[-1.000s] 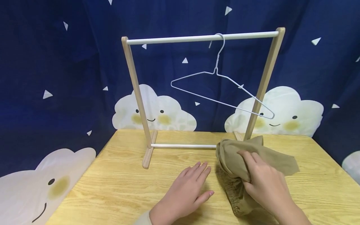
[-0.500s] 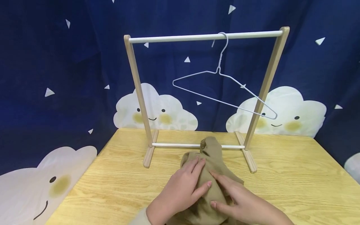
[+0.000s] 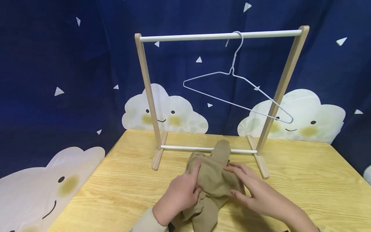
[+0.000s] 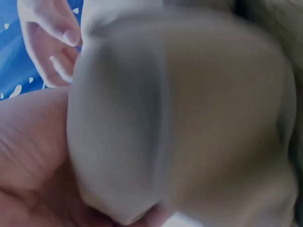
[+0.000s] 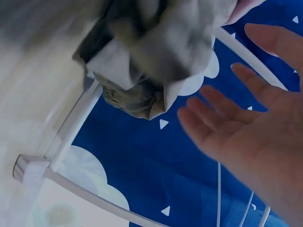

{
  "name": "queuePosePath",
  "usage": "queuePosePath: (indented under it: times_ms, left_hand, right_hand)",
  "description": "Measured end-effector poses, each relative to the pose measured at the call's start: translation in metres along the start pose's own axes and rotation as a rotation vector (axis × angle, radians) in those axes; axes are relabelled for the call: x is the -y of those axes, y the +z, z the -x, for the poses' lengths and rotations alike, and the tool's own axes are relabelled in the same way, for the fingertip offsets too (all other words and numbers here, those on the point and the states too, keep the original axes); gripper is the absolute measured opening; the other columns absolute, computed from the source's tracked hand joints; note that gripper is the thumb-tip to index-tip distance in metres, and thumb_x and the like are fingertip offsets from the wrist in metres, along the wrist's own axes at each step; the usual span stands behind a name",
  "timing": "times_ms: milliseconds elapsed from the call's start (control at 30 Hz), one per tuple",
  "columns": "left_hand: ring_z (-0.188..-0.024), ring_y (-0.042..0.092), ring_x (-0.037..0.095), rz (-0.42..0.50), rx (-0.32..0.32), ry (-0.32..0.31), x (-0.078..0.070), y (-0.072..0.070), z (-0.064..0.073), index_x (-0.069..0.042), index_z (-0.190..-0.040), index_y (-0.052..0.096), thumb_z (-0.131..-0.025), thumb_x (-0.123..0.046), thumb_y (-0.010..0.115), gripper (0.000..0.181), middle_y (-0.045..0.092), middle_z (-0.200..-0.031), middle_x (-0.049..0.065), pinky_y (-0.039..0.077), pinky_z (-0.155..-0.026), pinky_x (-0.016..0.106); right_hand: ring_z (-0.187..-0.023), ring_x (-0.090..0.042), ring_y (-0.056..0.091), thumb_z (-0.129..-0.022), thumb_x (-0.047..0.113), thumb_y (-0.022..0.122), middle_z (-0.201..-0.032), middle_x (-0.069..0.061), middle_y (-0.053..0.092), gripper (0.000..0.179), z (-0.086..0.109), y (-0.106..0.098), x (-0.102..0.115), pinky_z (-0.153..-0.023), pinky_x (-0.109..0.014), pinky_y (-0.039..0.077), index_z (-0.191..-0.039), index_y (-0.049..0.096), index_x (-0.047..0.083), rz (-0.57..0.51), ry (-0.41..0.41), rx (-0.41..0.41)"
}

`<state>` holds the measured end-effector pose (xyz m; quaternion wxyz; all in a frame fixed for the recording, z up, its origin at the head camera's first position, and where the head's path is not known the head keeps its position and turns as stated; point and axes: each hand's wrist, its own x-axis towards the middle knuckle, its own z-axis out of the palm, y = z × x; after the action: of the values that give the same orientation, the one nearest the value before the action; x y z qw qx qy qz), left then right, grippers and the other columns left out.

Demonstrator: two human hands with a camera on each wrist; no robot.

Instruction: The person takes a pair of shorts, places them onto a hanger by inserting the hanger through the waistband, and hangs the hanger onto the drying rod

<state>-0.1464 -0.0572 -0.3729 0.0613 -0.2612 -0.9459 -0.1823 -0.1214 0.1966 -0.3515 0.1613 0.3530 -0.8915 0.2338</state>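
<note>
A crumpled khaki garment [image 3: 213, 174] is bunched between my hands in the head view, one narrow part of it pointing toward the rack. My left hand [image 3: 181, 191] grips its left side, thumb on top and fingers tucked into the cloth. In the left wrist view the blurred garment [image 4: 180, 118] lies against the palm, with most fingers hidden. A gathered elastic edge shows on the garment [image 5: 137, 97] in the right wrist view. My right hand [image 3: 255, 188] is at its right side, fingers spread and loosely bent; the right wrist view shows the hand [image 5: 251, 113] apart from the cloth.
Behind the garment stands a small rack with wooden posts and a white top rail [image 3: 188, 37]. A white wire hanger [image 3: 237, 104] hangs from that rail. The lower bar [image 3: 185, 148] runs just beyond the cloth over the wooden table [image 3: 121, 180]. A blue cloud-print curtain [image 3: 95, 64] hangs behind.
The garment has moved from the right to the middle in front of the rack. My left hand has gone from lying flat to gripping it; my right hand has let go.
</note>
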Motion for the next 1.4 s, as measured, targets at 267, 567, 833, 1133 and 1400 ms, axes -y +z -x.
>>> queuePosePath:
  times_ms: [267, 567, 833, 1133, 1400]
  left_hand:
    - [-0.067, 0.061, 0.019, 0.175, -0.092, 0.065, 0.021, -0.006, -0.017, -0.01, -0.144, 0.048, -0.096, -0.007, 0.069, 0.052, 0.064, -0.078, 0.006, 0.051, -0.067, 0.032]
    - [-0.11, 0.065, 0.026, 0.168, -0.435, 0.103, 0.022, -0.02, -0.021, -0.011, -0.123, 0.066, -0.096, -0.019, 0.07, 0.028, 0.069, -0.118, 0.006, 0.054, -0.09, 0.044]
    - [-0.094, 0.062, 0.01, 0.221, -0.472, 0.394, -0.005, -0.038, -0.013, -0.016, -0.095, 0.068, -0.086, -0.038, 0.081, 0.027, 0.068, -0.094, -0.007, 0.052, -0.084, 0.023]
    - [-0.093, 0.067, 0.017, 0.041, -0.511, 0.245, -0.005, -0.034, -0.01, -0.016, -0.101, 0.069, -0.082, -0.012, 0.078, 0.022, 0.07, -0.099, -0.002, 0.057, -0.079, 0.035]
    - [-0.061, 0.054, 0.01, 0.139, -0.705, 0.137, 0.006, -0.043, -0.012, -0.013, -0.098, 0.073, -0.083, 0.003, 0.065, 0.024, 0.072, -0.082, -0.002, 0.045, -0.053, 0.024]
  right_hand:
    - [-0.093, -0.008, 0.065, -0.088, 0.008, 0.077, -0.13, -0.008, 0.065, 0.065, -0.006, 0.007, -0.009, -0.078, -0.034, 0.057, -0.146, 0.047, 0.007, -0.091, 0.06, 0.013]
    - [-0.066, 0.002, 0.058, -0.094, -0.004, 0.067, -0.087, 0.009, 0.07, 0.029, -0.014, -0.002, 0.0, -0.06, -0.014, 0.046, -0.117, 0.07, 0.014, -0.127, 0.155, -0.337]
    - [-0.046, -0.004, 0.043, -0.1, -0.004, 0.059, -0.094, -0.001, 0.065, 0.022, -0.015, -0.012, 0.011, -0.04, -0.025, 0.038, -0.116, 0.07, 0.006, -0.45, 0.273, -0.464]
    - [-0.079, -0.002, 0.062, -0.099, -0.005, 0.057, -0.108, -0.005, 0.071, 0.02, -0.015, -0.026, 0.018, -0.064, -0.016, 0.048, -0.113, 0.071, -0.002, -0.605, 0.29, -0.591]
    - [-0.079, 0.001, 0.061, -0.094, 0.005, 0.071, -0.093, 0.005, 0.074, 0.022, -0.013, -0.037, 0.013, -0.07, -0.014, 0.045, -0.112, 0.073, 0.017, -0.205, 0.251, -0.41]
